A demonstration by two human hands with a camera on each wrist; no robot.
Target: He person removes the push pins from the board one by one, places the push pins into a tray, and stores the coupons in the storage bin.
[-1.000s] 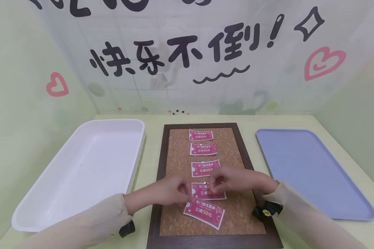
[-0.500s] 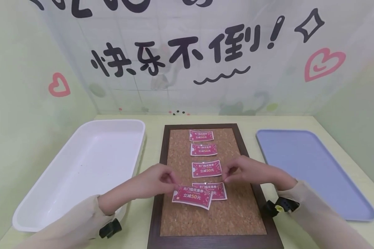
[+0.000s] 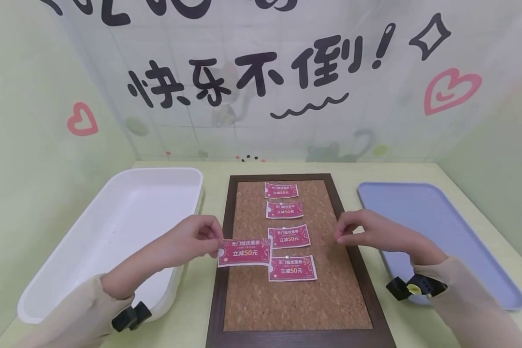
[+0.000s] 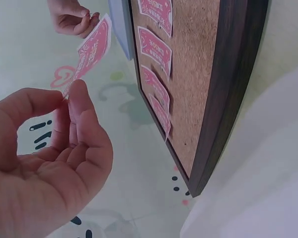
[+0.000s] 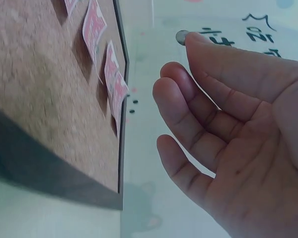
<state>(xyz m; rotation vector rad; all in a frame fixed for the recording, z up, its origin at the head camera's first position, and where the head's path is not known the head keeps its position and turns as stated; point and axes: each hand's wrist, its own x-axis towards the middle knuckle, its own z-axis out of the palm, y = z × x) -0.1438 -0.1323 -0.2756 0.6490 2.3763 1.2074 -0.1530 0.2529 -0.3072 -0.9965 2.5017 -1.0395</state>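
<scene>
My left hand (image 3: 184, 241) pinches a pink-and-white paper coupon (image 3: 245, 252) by its left edge, above the left side of the cork board (image 3: 300, 307). In the left wrist view, thumb and forefinger hold that coupon (image 4: 95, 47) by one end. My right hand (image 3: 376, 232) is over the board's right edge, thumb and forefinger together. A small round silver thumbtack (image 5: 181, 37) shows at its fingertips in the right wrist view; its point is hidden. Several like coupons (image 3: 292, 268) run in a column down the board, with small shiny pins at some top edges.
The board has a dark wooden frame (image 3: 300, 338). A deep white tray (image 3: 126, 227) stands to its left, and a flat blue tray (image 3: 430, 232) lies to its right. Behind the table hangs a printed wall sheet (image 3: 261, 130) with lettering.
My left hand has moved left and up, carrying the lowest coupon away from the board's lower part. My right hand has drawn back to the right, uncovering the coupons beneath it.
</scene>
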